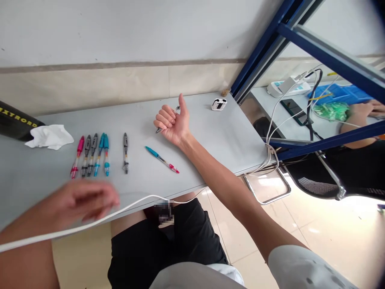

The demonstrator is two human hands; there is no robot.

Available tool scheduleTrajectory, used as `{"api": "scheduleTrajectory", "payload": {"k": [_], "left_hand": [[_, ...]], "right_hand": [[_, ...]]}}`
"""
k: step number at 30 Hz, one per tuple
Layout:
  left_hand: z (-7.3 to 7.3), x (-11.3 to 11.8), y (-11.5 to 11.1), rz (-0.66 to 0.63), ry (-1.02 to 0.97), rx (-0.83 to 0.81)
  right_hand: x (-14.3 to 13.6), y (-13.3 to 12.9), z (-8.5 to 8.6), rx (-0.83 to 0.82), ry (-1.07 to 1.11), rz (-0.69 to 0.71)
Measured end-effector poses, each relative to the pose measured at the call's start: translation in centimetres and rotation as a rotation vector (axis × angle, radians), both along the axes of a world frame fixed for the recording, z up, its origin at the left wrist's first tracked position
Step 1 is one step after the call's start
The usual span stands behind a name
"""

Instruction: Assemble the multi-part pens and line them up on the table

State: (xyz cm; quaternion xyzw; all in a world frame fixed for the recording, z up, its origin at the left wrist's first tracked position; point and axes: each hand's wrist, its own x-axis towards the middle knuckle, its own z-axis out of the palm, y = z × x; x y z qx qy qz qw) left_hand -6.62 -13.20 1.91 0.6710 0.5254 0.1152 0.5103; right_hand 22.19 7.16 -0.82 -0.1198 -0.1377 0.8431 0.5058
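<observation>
My right hand [172, 122] is turned palm up over the table, its fingers curled round a dark pen [177, 109] and its thumb sticking up. Most of that pen is hidden by the fingers. Below it lies a slanted pen [162, 159] with a teal end and a pink end. A grey pen [125, 153] rests alone further left. Several pens stand side by side in a row, among them a pink pen [77, 157] and a teal pen [106, 155]. Blurred by motion, my left hand [93, 199] hovers near the front edge, fingers loosely apart, with nothing visible in it.
A crumpled white tissue [49, 137] and a black object with yellow letters [18, 122] are at the left. A small white device [219, 104] sits at the back right. A white cable [132, 202] crosses the front edge. Beyond the blue frame [258, 52], another person's hand [361, 110] is near green packets.
</observation>
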Motion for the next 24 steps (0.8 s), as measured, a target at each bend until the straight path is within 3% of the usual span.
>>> {"api": "scheduleTrajectory", "payload": {"k": [2, 3, 4, 6, 9, 13, 17, 20, 24], "left_hand": [[2.4, 3.6, 5.1, 0.259, -0.088, 0.222], [2.8, 5.5, 7.1, 0.364, -0.096, 0.308], [2.8, 7.2, 8.8, 0.388, -0.088, 0.338], [1.6, 9.7, 11.1, 0.362, -0.070, 0.336], [-0.8, 11.0, 12.2, 0.307, -0.044, 0.398], [-2.7, 10.4, 11.8, 0.366, 0.025, 0.749], [-2.6, 8.8, 11.9, 0.330, 0.239, 1.064], [-1.7, 6.9, 12.9, 0.261, 0.260, 1.052], [-1.1, 3.9, 14.7, 0.195, 0.157, 0.909]], "right_hand": [[-0.3, -0.2, 0.4, -0.021, -0.023, 0.034], [-0.5, -0.3, 0.6, -0.023, -0.033, 0.052], [-0.7, -0.4, 0.8, -0.017, -0.041, 0.068], [-1.1, -0.7, 1.0, 0.011, -0.066, 0.082], [-1.7, -1.1, 1.0, 0.074, -0.174, 0.057], [-2.2, -1.3, 0.5, 0.209, -0.328, -0.008], [-2.7, -1.4, 0.1, 0.341, -0.445, -0.040], [-2.9, -2.1, -0.1, 0.479, -0.684, -0.098], [-3.1, -3.6, -0.5, 0.947, -1.013, -0.091]]}}
